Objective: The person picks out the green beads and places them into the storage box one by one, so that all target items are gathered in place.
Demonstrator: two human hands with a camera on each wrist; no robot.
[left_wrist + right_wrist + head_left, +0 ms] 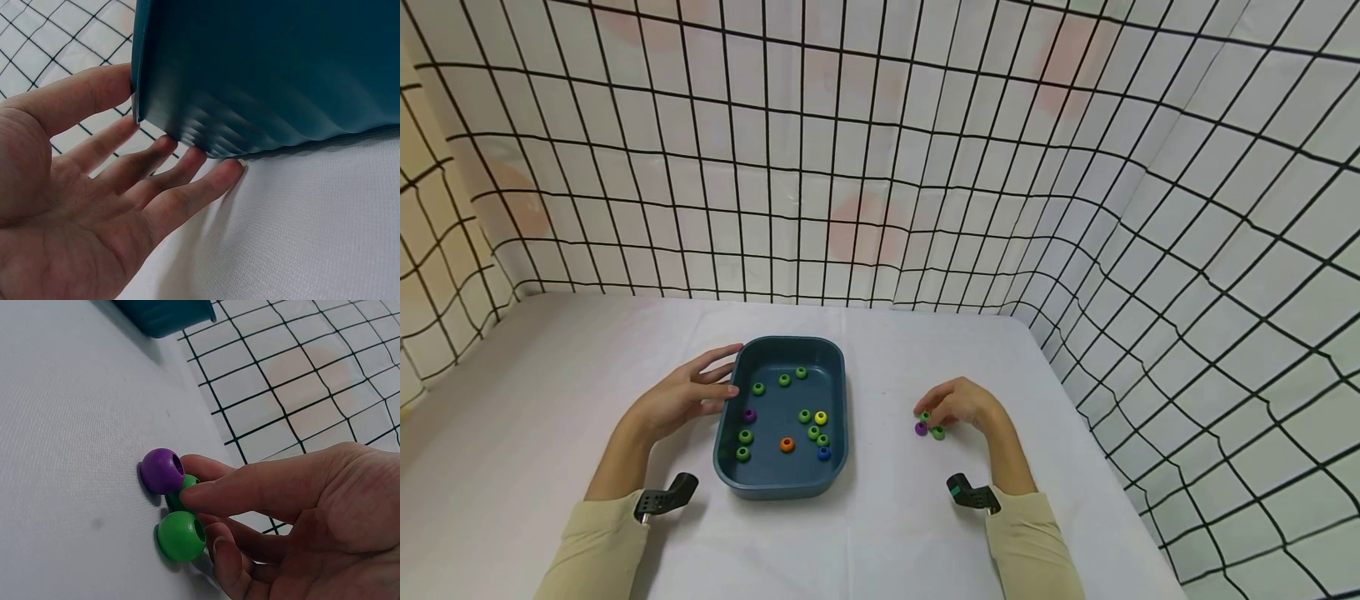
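A dark teal tray [767,473] with rounded corners holds several round beads, most of them green. My left hand [676,402] is at its left side; in the left wrist view the thumb touches the rim and nearly straight fingers [181,199] meet the outer wall. To the right of the tray, my right hand [968,405] is over three beads on the cloth. Its thumb and index finger pinch a green bead [175,499], partly hidden behind the thumb. A purple bead [161,470] and another green bead [180,536] sit beside it.
Inside the tray are also an orange bead [787,445], a yellow bead [821,417], a blue bead [823,453] and a purple bead [749,415]. White cloth [880,533] covers the table. Black netting [865,175] rises behind and along both sides.
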